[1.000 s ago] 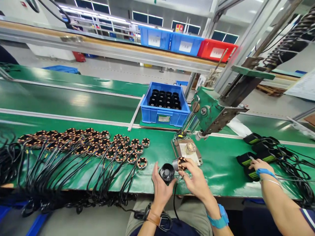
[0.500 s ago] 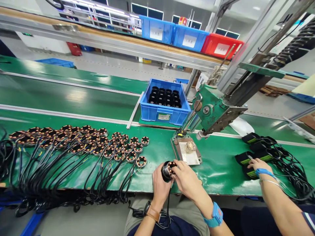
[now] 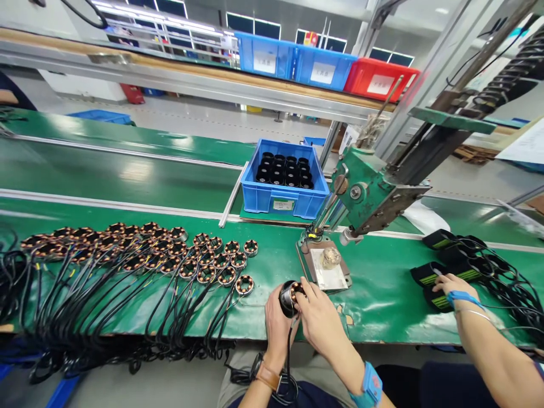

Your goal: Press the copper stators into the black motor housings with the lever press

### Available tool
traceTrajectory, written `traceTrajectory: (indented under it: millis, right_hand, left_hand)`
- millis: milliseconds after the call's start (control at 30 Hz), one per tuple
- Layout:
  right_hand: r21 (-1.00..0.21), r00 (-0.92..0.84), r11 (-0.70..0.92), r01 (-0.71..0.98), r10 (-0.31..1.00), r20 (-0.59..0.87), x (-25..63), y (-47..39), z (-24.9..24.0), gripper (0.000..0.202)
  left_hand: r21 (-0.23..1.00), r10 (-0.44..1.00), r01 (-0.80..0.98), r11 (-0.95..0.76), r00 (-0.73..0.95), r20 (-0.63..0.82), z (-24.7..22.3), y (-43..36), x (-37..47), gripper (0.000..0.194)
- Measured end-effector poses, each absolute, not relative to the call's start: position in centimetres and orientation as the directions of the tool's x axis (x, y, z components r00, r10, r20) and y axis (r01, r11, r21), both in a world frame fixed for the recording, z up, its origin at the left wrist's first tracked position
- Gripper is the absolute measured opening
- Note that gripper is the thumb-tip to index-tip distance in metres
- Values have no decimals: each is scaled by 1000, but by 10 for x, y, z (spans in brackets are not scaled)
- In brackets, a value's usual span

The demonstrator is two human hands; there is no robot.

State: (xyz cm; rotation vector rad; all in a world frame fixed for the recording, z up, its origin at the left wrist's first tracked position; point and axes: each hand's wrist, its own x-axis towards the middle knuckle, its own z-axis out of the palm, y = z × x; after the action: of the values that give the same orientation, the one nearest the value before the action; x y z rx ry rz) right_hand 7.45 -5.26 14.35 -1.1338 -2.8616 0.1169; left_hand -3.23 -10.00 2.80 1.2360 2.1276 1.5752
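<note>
Copper-wound ring [image 3: 291, 292]: it sat tilted at the mouth of a black cup [image 3: 289, 311], between our two hands, over the near edge of the green desk [image 3: 374, 320].
Left grip [image 3: 275, 326]: we had it curled around the cup from the left, with the ring just beyond its fingers.
Right grip [image 3: 318, 317]: we pinched the ring at its right side, so it lay right at our fingertips and well clear of the palm.
Cable [image 3: 289, 347]: it hung from the ring, beside our left wrist, toward our lap.
Green press [image 3: 361, 195]: it stood beyond our right hand.
Other wound rings [image 3: 206, 275]: they lay crowded to our left, their cables draped over the desk's edge.
Blue crate [image 3: 284, 192]: it stood farther back, holding more black cups [image 3: 277, 173].
Co-worker's hand [image 3: 451, 286]: to our right, it touched a green-striped black cylinder [image 3: 437, 300].
</note>
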Motion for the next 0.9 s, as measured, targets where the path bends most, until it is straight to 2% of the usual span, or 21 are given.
traceTrajectory:
  millis: [200, 333, 433, 500, 600, 667, 700, 767, 833, 900]
  right_hand:
    - [-45, -703, 712, 701, 677, -218, 54, -29, 175, 34]
    - [-45, -669, 684, 728, 694, -266, 50, -17, 186, 32]
    - [-31, -630, 655, 755, 711, -313, 59, -16, 190, 49]
    - [-54, -624, 644, 763, 712, -322, 62, -15, 197, 65]
    - [-162, -690, 671, 723, 702, -175, 44, 7, 219, 56]
    - [-204, -677, 662, 722, 736, -10, 13, 42, 240, 47]
    - [-212, -642, 637, 741, 765, 57, -8, 66, 252, 44]
    - [-228, -537, 555, 800, 831, 141, -55, 122, 274, 41]
    - [-244, -432, 455, 856, 890, 145, -102, 181, 288, 38]
    - [-256, -350, 361, 897, 933, 90, -141, 231, 293, 36]
  left_hand:
    - [876, 727, 465, 126, -644, 237, 34, -84, -30, 50]
    - [879, 727, 461, 120, -644, 239, 38, -75, -22, 49]
    - [878, 741, 461, 125, -632, 226, 39, -64, -18, 56]
    - [868, 771, 452, 205, -621, 141, 37, -56, -18, 56]
    - [801, 851, 517, 301, -525, 19, 32, -50, -30, 62]
    - [744, 913, 621, 246, -405, 37, 30, -53, -49, 73]
    - [714, 929, 669, 207, -364, 71, 31, -56, -62, 75]
    - [655, 918, 735, 176, -362, 159, 38, -58, -96, 65]
    - [609, 873, 776, 162, -400, 277, 53, -56, -134, 51]
    - [571, 830, 810, 136, -408, 381, 73, -48, -170, 44]
